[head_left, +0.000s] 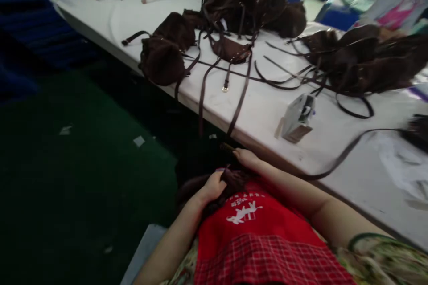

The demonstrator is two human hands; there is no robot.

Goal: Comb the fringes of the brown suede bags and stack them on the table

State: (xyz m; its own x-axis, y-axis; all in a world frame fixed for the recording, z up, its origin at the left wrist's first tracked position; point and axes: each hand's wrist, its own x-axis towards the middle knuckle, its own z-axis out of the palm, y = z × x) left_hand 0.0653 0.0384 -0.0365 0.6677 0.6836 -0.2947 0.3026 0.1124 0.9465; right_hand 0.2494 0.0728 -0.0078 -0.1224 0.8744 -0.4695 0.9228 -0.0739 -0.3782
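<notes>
Red apron [257, 236] cloth is beside the white table [256, 109]. Near that table's edge, the left hand [214, 185] clutches a dark-brown bundle [236, 181], soft, crumpled and dull, partly hidden; closer to the table, the right hand [247, 158] grasps a slim brownish item [227, 147], blurred.

Dark brown material [236, 180] (crumpled) bunches in the left hand [214, 185], near a slim brownish item [227, 146].

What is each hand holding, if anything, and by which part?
Left hand: dark brown material, by a bunched part. Right hand: slim object, unidentifiable, by its near end.
</notes>
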